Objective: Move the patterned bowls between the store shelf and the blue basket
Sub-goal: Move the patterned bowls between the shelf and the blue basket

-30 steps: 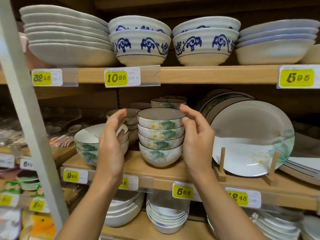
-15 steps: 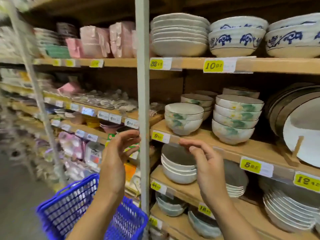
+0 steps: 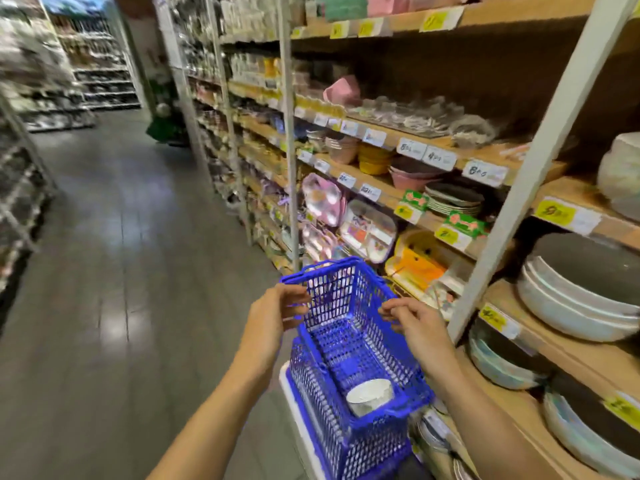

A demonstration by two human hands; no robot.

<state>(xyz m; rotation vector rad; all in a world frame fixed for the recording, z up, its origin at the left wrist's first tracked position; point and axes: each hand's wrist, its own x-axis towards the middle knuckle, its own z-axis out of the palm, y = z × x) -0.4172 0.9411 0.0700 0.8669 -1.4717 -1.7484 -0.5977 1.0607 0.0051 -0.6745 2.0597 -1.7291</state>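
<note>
Above the blue basket, left hand and right hand hover loosely curled, each grip empty (one patterned bowl lies in the basket's near corner), so the step seems a reach down for it, then onto the store shelf.

Wooden store shelves, 12 to 4 o'clock | yellow price tags on board edges | stacked wide bowls, dark inside, 3 o'clock | yellow bowls, pink bowls and stacked plates share one board, 1 o'clock | grey floor, 9 o'clock | blue basket, 6 o'clock, holds one pale bowl
</note>
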